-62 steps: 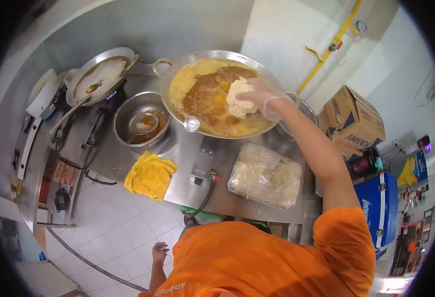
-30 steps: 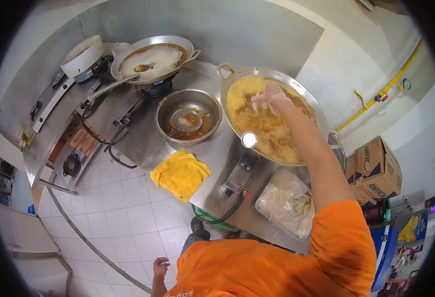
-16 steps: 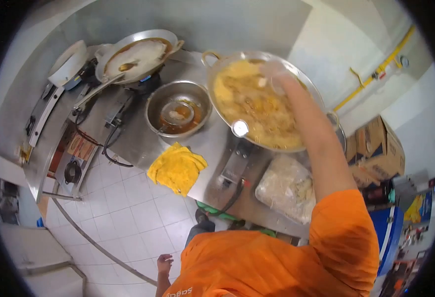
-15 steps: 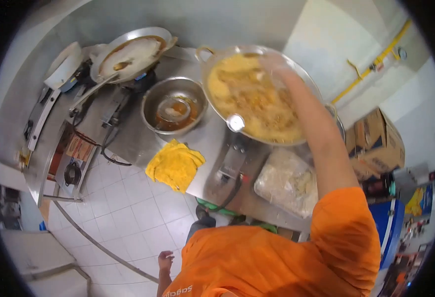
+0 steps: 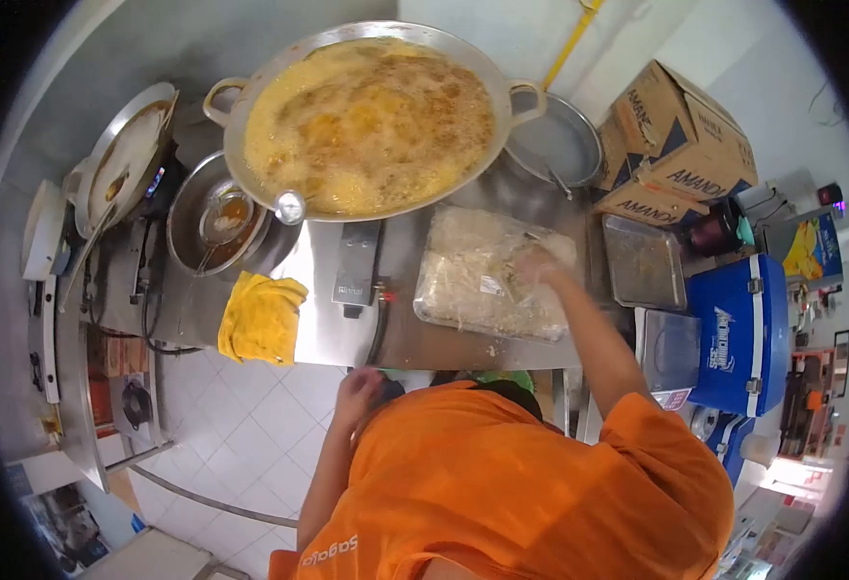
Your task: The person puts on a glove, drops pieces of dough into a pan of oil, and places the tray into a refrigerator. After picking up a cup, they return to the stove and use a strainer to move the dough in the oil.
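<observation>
My right hand, smeared by motion, reaches down into a clear plastic bag of pale crumbly food on the counter. Its fingers are among the contents, so their grip is hidden. Low by the counter's front edge, my left hand is loosely curled, slightly blurred, with nothing visible in it. Beyond the bag, a large two-handled wok holds foaming yellow oil with browning pieces in it. A round metal thermometer dial sits at the wok's near rim.
Left of the bag are a burner, a yellow cloth and a steel bowl with a strainer. Another wok stands farther left. On the right are a metal pan, cardboard boxes, a tray and a blue cooler.
My right hand has moved back from over the wok to the bag. My left hand has risen toward the counter edge. The view has turned to the right.
</observation>
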`<control>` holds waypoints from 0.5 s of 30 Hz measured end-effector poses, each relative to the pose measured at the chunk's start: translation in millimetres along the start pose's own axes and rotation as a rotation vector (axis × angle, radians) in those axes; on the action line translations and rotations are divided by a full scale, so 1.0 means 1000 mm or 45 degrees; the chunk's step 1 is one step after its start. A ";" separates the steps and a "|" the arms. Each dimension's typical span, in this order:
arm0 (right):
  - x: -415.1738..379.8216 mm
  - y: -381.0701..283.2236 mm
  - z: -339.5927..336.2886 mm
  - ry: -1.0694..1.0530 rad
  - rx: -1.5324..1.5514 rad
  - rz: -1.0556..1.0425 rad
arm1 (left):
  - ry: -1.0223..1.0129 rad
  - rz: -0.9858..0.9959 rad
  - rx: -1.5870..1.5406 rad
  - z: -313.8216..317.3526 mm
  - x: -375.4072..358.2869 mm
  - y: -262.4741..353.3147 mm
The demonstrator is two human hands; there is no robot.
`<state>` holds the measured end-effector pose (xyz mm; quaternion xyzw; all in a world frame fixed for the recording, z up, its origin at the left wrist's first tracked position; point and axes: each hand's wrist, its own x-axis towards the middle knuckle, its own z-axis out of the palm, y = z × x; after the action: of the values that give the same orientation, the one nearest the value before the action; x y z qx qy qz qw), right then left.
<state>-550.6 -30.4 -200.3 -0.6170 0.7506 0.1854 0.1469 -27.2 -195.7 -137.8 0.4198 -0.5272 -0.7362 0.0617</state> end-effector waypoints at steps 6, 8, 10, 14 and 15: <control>0.007 -0.056 0.012 0.075 1.193 0.339 | 0.306 0.550 0.210 0.107 0.106 0.045; 0.005 -0.059 0.015 -0.244 1.658 0.411 | 0.150 0.268 0.156 0.114 0.113 0.059; -0.005 -0.069 0.009 -0.210 1.886 0.374 | 0.196 0.226 0.161 0.111 0.123 0.055; 0.005 -0.087 0.011 -0.089 1.866 0.454 | 0.250 0.277 0.263 0.108 0.125 0.055; 0.008 -0.091 0.013 -0.063 1.792 0.499 | 0.248 0.272 0.269 0.108 0.123 0.055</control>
<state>-463.3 -47.0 -224.7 -0.2264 0.7851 -0.3041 0.4898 -199.3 -206.9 -150.6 0.4348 -0.6350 -0.6217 0.1460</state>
